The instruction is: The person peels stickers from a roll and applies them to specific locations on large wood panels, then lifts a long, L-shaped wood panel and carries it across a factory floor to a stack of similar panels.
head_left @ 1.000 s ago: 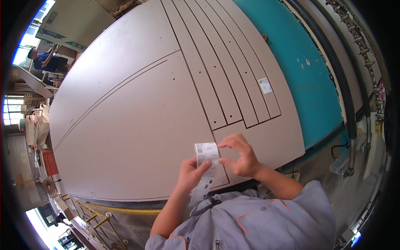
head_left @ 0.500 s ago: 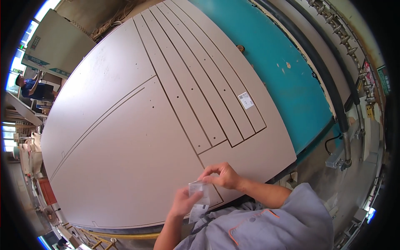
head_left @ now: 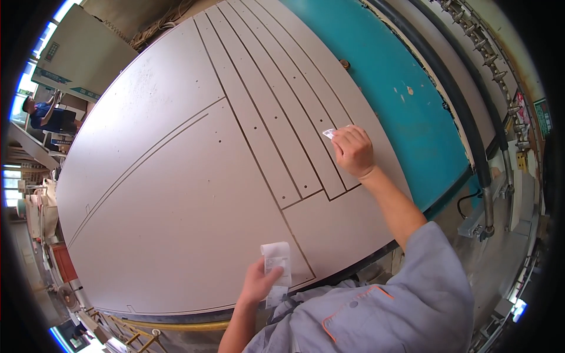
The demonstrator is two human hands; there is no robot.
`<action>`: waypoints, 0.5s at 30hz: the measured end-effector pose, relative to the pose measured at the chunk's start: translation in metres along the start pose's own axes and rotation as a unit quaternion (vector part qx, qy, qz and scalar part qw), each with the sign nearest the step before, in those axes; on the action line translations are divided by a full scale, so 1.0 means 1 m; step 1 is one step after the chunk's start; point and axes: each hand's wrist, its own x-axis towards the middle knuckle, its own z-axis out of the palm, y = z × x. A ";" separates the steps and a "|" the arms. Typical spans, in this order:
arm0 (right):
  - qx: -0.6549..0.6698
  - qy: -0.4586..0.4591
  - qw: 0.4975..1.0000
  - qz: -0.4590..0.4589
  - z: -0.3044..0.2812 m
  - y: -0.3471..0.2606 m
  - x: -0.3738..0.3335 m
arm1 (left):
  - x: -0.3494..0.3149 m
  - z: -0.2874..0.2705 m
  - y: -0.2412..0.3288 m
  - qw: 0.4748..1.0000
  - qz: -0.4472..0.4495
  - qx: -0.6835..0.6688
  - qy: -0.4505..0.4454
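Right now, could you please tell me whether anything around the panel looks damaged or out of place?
Right of the panel, the teal surface has a few small pale patches; they break its even colour and look like chipped paint, though I can't be sure. Nothing stands out around the left hand or the right hand.

Smooth pale board [head_left: 159, 217] with soft sheen, paper label strip [head_left: 275, 252], matt cloth shirt [head_left: 406, 300]
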 end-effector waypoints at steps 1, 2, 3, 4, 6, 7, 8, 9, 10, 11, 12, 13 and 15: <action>-0.007 -0.020 1.000 0.002 0.004 0.000 -0.006 | -0.001 0.000 0.001 1.000 0.007 -0.014 0.008; -0.007 -0.021 1.000 0.003 0.004 0.001 -0.013 | -0.002 -0.001 0.001 1.000 0.006 -0.014 0.009; -0.009 -0.031 0.999 0.002 0.003 -0.002 -0.017 | -0.003 -0.002 -0.001 1.000 0.008 -0.027 0.014; -0.012 -0.041 0.999 0.001 0.003 -0.004 -0.019 | -0.004 -0.003 -0.003 0.999 0.009 -0.039 0.019; -0.012 -0.043 0.999 0.003 0.004 -0.002 -0.022 | -0.004 -0.005 -0.003 0.999 0.003 -0.035 0.021; -0.013 -0.042 0.999 0.004 0.005 -0.002 -0.023 | -0.005 -0.005 -0.003 0.999 -0.001 -0.031 0.024; -0.014 -0.042 0.999 0.006 0.006 -0.002 -0.024 | -0.005 -0.005 -0.003 0.999 -0.002 -0.030 0.023; -0.005 -0.044 0.999 0.015 0.007 -0.002 -0.025 | -0.005 -0.005 -0.002 0.999 0.000 -0.034 0.021; 0.004 -0.047 0.999 0.024 0.007 -0.002 -0.026 | -0.005 -0.005 -0.001 0.999 0.002 -0.038 0.020; 0.004 -0.046 0.999 0.026 0.008 -0.003 -0.027 | -0.005 -0.005 -0.001 0.999 0.002 -0.037 0.020; 0.001 -0.041 0.999 0.024 0.008 -0.004 -0.028 | -0.004 -0.005 -0.002 0.999 0.004 -0.037 0.022; -0.003 -0.037 0.999 0.022 0.008 -0.004 -0.029 | -0.004 -0.005 -0.003 0.999 0.006 -0.038 0.025; 0.004 -0.049 0.998 0.030 0.009 -0.006 -0.032 | -0.003 -0.005 -0.005 0.999 0.010 -0.038 0.026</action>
